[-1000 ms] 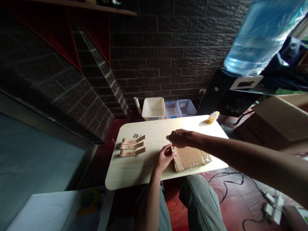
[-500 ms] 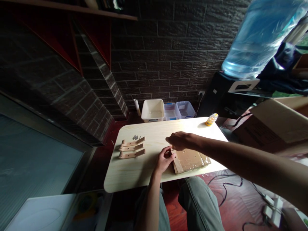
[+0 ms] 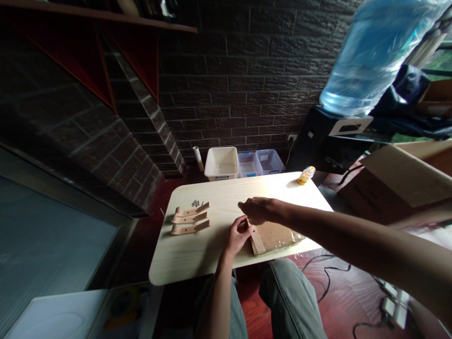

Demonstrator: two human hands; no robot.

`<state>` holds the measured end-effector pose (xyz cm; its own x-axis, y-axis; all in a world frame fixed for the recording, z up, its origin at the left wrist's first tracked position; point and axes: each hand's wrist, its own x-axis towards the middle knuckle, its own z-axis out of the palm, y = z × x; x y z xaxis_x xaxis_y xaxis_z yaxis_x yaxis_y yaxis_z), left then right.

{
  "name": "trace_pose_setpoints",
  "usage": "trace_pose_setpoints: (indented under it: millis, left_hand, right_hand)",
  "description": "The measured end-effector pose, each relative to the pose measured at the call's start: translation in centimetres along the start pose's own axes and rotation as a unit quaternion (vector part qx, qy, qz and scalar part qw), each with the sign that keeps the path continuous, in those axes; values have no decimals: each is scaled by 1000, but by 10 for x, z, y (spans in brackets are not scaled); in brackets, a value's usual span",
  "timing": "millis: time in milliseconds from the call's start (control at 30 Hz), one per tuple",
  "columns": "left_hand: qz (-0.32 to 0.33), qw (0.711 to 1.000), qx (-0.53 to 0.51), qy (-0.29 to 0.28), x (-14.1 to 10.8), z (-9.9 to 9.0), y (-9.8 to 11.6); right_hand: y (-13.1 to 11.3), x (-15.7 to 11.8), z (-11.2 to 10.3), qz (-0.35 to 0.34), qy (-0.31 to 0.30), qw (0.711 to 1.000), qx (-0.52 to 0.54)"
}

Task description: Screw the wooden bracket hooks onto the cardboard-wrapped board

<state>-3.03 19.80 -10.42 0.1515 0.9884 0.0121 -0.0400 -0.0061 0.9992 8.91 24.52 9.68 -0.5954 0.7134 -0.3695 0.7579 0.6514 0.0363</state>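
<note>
My left hand (image 3: 238,236) pinches the left edge of a pale wooden strip (image 3: 258,243) with holes, thumb on top and fingers along the side. That strip lies along the left side of a flat cardboard package (image 3: 278,236) covered in clear plastic. Closed into a fist, my right hand (image 3: 259,210) is over the far end of the strip, close to my left fingertips. Whatever is inside the fist is hidden. To the left, three similar wooden pieces (image 3: 190,229) with holes and angled ends lie side by side, with several small metal screws (image 3: 195,203) behind them.
The pale wooden table (image 3: 219,193) carries a small yellow-capped clear bottle (image 3: 306,175) at its far right corner. Behind it stand a cream bin (image 3: 221,162) and two clear bins (image 3: 270,161). A cardboard carton (image 3: 406,174) and cables (image 3: 330,278) are on the right.
The whole view has shifted slightly. Both hands keep nearly the same place at the strip, left hand pinching and right fist over its far end.
</note>
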Motion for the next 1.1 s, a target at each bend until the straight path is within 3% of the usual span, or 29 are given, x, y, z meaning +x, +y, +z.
trace_pose_setpoints:
  millis: [133,300,533,667,933,1100]
  left_hand:
    - [-2,1000,-1,2,0,-1,0]
    - [-2,1000,-7,-7,1,-2,-1]
    - [9,1000,-11,-13,0,0,1]
    - [10,1000,-8,-6,0,2,1]
    - [4,1000,-7,-14,1,0,-3]
    - [3,1000,-6,-12,2,1,-2]
  right_hand:
    - [9,4,3,-31,-12,999,8]
    - [18,3,14,-20,-5,999,24]
    - [9,-9,3,21,1,1000,13]
    - [6,-10,-4,-1,-3,1000,13]
    - [18,-7,14,-4,22,1000,19]
    - [12,-13,11,19,31,999,30]
